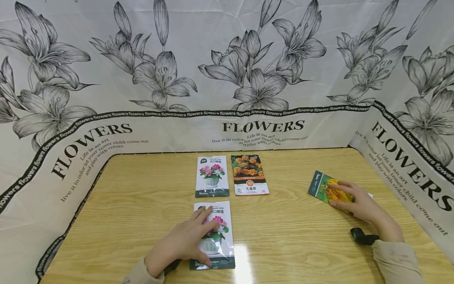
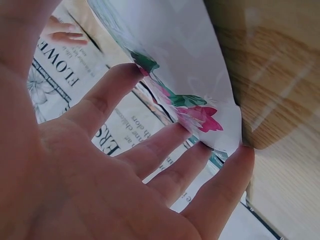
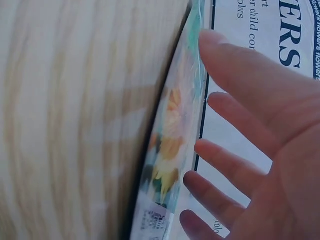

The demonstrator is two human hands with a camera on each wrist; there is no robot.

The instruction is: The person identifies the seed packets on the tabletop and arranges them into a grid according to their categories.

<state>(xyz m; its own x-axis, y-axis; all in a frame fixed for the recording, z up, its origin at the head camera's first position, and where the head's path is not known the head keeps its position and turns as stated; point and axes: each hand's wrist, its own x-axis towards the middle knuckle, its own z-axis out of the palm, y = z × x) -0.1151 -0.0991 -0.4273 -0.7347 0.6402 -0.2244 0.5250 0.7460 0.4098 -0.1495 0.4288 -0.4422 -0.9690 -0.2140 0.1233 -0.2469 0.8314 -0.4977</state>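
Note:
My left hand (image 1: 186,240) rests on a white seed packet (image 1: 227,236) with pink flowers in a pale pot, its fingers spread and partly covering the front. The left wrist view has several fingertips touching that packet (image 2: 185,60). To the right, my right hand (image 1: 358,201) lies over a tilted green-edged seed packet (image 1: 320,187) with yellow-orange flowers. In the right wrist view the fingers are spread and loosely extended beside the packet (image 3: 172,135); whether every fingertip touches it I cannot tell.
Further back lie another white pink-flower packet (image 1: 212,176) and an orange marigold packet (image 1: 250,175), side by side. Everything is on a light wooden table (image 1: 283,236). Flower-printed cloth (image 1: 198,134) stands along its back and sides.

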